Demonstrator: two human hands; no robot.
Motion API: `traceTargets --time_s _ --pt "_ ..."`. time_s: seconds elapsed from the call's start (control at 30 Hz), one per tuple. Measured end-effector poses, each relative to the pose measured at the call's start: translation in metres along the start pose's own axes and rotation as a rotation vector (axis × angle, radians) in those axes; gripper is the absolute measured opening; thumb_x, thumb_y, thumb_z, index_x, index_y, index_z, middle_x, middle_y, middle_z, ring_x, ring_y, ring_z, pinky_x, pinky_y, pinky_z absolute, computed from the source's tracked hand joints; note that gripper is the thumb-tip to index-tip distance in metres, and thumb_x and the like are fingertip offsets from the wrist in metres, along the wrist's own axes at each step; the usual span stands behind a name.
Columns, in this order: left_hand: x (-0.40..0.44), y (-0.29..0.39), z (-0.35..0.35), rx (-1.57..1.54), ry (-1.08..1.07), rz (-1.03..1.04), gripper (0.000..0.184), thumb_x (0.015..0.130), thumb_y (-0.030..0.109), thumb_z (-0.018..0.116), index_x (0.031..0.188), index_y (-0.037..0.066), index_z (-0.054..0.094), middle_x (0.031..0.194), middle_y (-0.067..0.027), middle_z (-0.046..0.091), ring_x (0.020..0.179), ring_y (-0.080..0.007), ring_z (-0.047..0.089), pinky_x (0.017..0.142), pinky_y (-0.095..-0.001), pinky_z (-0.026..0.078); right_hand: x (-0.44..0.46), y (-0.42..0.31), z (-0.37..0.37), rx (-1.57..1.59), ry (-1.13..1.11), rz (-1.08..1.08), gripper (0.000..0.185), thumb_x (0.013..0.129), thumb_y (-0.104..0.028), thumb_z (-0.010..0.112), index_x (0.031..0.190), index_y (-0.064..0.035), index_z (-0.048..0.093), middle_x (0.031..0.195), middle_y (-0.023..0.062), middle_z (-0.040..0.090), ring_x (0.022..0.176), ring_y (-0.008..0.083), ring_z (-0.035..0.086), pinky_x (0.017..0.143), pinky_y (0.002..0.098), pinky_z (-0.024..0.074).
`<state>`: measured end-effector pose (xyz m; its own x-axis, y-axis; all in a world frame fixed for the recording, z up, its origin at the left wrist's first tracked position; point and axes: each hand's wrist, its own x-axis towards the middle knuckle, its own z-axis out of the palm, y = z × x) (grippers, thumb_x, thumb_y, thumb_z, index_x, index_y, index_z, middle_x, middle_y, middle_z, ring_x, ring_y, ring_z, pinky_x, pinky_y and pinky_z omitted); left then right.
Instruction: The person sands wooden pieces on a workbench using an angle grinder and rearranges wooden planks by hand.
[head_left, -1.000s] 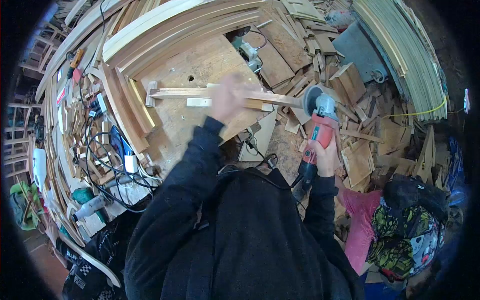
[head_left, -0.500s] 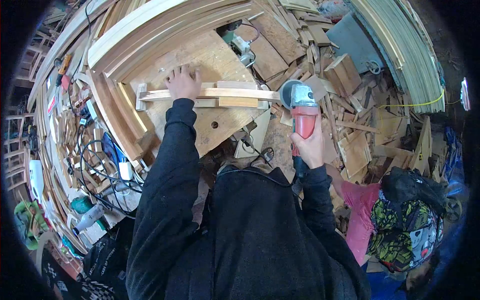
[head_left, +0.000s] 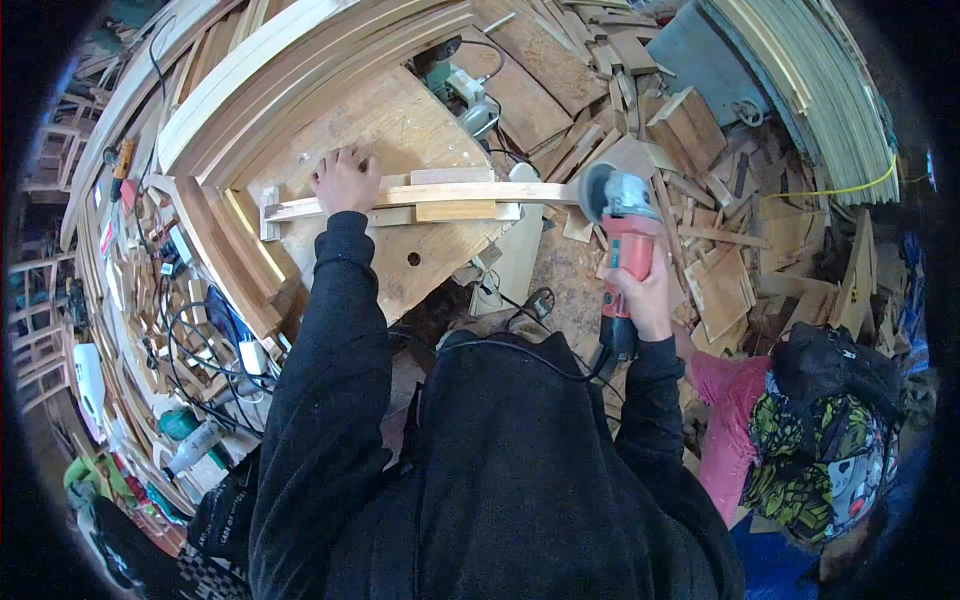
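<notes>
My left hand (head_left: pixel 347 181) lies over a long, slightly curved wooden strip (head_left: pixel 450 193) with its fingers curled around it, near the strip's left end. Beneath the strip are small wooden blocks (head_left: pixel 455 211) on a plywood bench top (head_left: pixel 430 125). My right hand (head_left: pixel 643 292) is wrapped around the body of a red angle grinder (head_left: pixel 631 245). The grinder's round disc (head_left: pixel 597 192) is at the strip's right end, past the bench edge; whether they touch I cannot tell. A black cord leaves the grinder's lower end.
Stacked curved timbers (head_left: pixel 290 85) line the bench's back left. Wood offcuts (head_left: pixel 715 210) cover the floor to the right. Close on my right is a person in a pink garment (head_left: pixel 725 415), beside a patterned backpack (head_left: pixel 815 440). Cables and a white bottle (head_left: pixel 90 380) lie at left.
The grinder and my right hand have moved right along the strip's end, and the grinder is turned slightly. My left fingers, more spread before, are more curled. The camera view has shifted a little.
</notes>
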<state>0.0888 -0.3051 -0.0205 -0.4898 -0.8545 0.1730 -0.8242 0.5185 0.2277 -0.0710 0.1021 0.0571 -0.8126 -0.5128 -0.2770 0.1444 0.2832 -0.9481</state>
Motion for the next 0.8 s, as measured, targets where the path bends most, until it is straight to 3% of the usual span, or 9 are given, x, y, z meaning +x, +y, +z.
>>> traceTargets --time_s 0.1,0.13,0.3,0.5,0.57,0.6,0.63,0.7,0.8 --pt "-0.002 -0.001 0.000 -0.009 -0.006 0.000 0.048 0.081 0.045 0.058 0.113 0.011 0.066 0.117 -0.0132 0.061 0.114 -0.0310 0.053 0.100 -0.0504 0.033 0.000 -0.013 0.026 -0.254 0.050 -0.195 0.059 0.067 -0.003 0.068 0.122 -0.0032 0.048 0.099 0.0053 0.058 0.080 0.0129 0.058 0.070 0.0255 0.0487" --pt "-0.002 0.001 -0.002 -0.008 0.006 0.001 0.047 0.080 0.045 0.058 0.112 0.011 0.067 0.116 -0.0131 0.062 0.114 -0.0308 0.053 0.100 -0.0503 0.034 0.001 -0.017 0.030 -0.278 -0.004 -0.092 0.074 0.064 -0.013 0.071 0.131 -0.0034 0.042 0.108 0.0138 0.058 0.095 0.0264 0.059 0.085 0.0372 0.0477" --pt "-0.002 0.000 -0.002 -0.005 0.006 0.004 0.046 0.080 0.044 0.057 0.109 0.011 0.068 0.114 -0.0130 0.063 0.112 -0.0310 0.055 0.099 -0.0494 0.034 -0.004 -0.036 0.047 -0.495 0.060 -0.153 0.078 0.063 -0.017 0.071 0.134 -0.0040 0.040 0.110 0.0173 0.060 0.099 0.0323 0.060 0.086 0.0390 0.0475" --pt "-0.003 0.001 -0.003 -0.014 0.012 0.008 0.044 0.079 0.042 0.056 0.108 0.011 0.068 0.114 -0.0126 0.063 0.110 -0.0314 0.055 0.099 -0.0482 0.035 0.011 -0.007 0.014 -0.222 0.037 -0.053 0.070 0.065 -0.014 0.070 0.129 -0.0038 0.044 0.101 0.0104 0.060 0.092 0.0228 0.060 0.082 0.0352 0.0489" --pt "-0.002 0.000 -0.001 -0.010 0.004 -0.008 0.044 0.079 0.043 0.056 0.108 0.012 0.068 0.114 -0.0117 0.063 0.110 -0.0313 0.055 0.098 -0.0478 0.035 0.015 0.003 -0.003 0.023 -0.001 0.083 0.058 0.067 -0.011 0.070 0.121 -0.0040 0.049 0.097 0.0059 0.058 0.085 0.0161 0.058 0.078 0.0320 0.0496" --pt "-0.003 -0.001 0.000 -0.005 0.002 0.005 0.044 0.079 0.043 0.056 0.108 0.012 0.068 0.114 -0.0117 0.063 0.110 -0.0313 0.055 0.098 -0.0478 0.035 0.022 0.025 -0.014 -0.021 0.010 -0.039 0.049 0.069 -0.010 0.069 0.116 -0.0044 0.053 0.094 0.0045 0.058 0.080 0.0130 0.057 0.073 0.0295 0.0496" --pt "-0.002 -0.002 0.002 -0.001 0.007 0.005 0.044 0.079 0.045 0.057 0.108 0.012 0.068 0.114 -0.0113 0.063 0.110 -0.0313 0.055 0.098 -0.0477 0.035 0.026 0.032 -0.022 -0.010 0.022 -0.037 0.049 0.069 -0.010 0.069 0.116 -0.0044 0.053 0.094 0.0045 0.058 0.080 0.0130 0.057 0.073 0.0295 0.0496" --pt "-0.002 -0.006 0.003 0.010 0.010 0.032 0.045 0.080 0.046 0.057 0.107 0.012 0.068 0.114 -0.0109 0.063 0.109 -0.0314 0.055 0.098 -0.0477 0.035 0.027 0.045 -0.034 0.154 0.037 0.243 0.048 0.070 -0.011 0.069 0.114 -0.0042 0.053 0.092 0.0038 0.058 0.078 0.0123 0.057 0.071 0.0284 0.0492" --pt "0.001 -0.006 0.001 -0.014 -0.075 -0.012 0.049 0.079 0.051 0.056 0.108 0.013 0.068 0.119 -0.0091 0.061 0.113 -0.0304 0.054 0.099 -0.0474 0.036 0.027 0.060 -0.044 0.171 0.068 0.211 0.051 0.069 -0.013 0.070 0.116 -0.0040 0.053 0.093 0.0036 0.059 0.079 0.0155 0.058 0.072 0.0294 0.0494"
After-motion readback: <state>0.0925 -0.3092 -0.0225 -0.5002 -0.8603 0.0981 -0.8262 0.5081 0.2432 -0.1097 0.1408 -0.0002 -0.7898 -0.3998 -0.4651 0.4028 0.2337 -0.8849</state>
